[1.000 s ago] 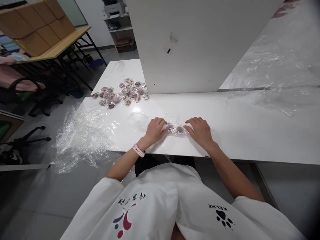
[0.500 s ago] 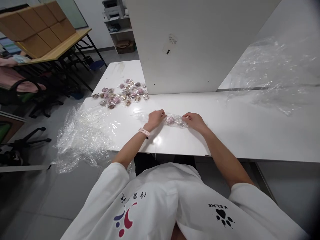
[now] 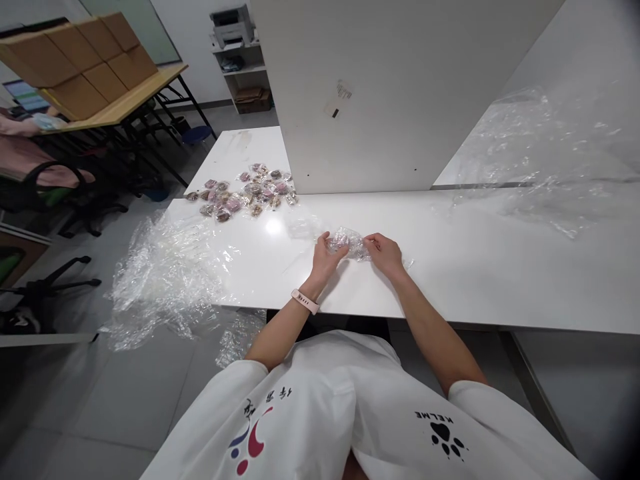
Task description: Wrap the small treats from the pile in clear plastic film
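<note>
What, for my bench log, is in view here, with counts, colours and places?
Wrapped bundle: one, clear with pinkish contents, between the hands
Small wrapped pieces: many, pink and brown, table's far left
Film heap: one, clear, over the table's left edge
Film sheet: clear, right; count unclear
White table: one, before the person
Panel: one, white, upright behind the bundle
Boxes: several, brown, on the wooden table, upper left
Printer: one, grey and white, on the shelf unit
Stool: one, blue, beyond the table
Co-worker: one, pink clothing, left edge
Wristband: one, pale pink, left wrist
T-shirt: one, white, bottom
Left hand: one, bare, bundle's left end
Right hand: one, bare, bundle's right end
</note>
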The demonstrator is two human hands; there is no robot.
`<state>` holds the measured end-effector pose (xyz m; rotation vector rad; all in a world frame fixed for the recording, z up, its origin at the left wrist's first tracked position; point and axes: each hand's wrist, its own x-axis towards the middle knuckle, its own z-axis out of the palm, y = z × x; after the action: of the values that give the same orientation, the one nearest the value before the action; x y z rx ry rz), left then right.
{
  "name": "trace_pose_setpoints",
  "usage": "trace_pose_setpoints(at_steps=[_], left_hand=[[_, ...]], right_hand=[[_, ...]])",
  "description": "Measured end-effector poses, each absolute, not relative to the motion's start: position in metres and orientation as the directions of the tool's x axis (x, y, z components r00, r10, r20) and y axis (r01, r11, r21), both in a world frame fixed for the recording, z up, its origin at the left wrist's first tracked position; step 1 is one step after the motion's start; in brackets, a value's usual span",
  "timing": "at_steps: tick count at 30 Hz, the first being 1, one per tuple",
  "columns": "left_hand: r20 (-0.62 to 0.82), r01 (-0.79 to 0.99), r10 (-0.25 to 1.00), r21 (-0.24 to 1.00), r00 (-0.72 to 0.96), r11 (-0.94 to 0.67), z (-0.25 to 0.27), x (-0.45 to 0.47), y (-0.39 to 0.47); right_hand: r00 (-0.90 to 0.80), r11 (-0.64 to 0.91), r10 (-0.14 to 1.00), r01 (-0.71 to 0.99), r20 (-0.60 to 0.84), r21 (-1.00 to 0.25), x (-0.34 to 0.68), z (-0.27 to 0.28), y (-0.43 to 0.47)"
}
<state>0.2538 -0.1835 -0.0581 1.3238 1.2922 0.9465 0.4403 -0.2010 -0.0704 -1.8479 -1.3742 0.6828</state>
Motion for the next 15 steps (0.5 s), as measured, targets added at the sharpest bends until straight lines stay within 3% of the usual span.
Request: trace_pose_setpoints(at_steps=[4,8,12,15], left_hand=[[-0.206,-0.228,0.959,0.942,0.194,0.248,-0.043,0.26,-0.185],[-0.187,-0.353,0.935,0.889,0.302,0.292,-0.028,0.256,-0.192],[-0.134,-0.345,0.942,0.907,0.309,0.242,-0.022,0.254,-0.198],[-0.115,-0.334,0.936,0.914,0.332,0.231,-0.022,0.257,-0.201]], right_hand=[[0.328,-0.102,0.944,0.235,-0.02,-0.967,0.426,-0.07,-0.211],[0.354,-0.063,0.933,0.004,-0.057,-0.998,0.409,-0.061,-0.221],[0.349,-0.013,0.937,-0.019,-0.019,-1.0,0.4,-0.053,-0.225],[0.337,-0.002,0.941,0.104,0.033,-0.995,0.401,-0.044,-0.228]])
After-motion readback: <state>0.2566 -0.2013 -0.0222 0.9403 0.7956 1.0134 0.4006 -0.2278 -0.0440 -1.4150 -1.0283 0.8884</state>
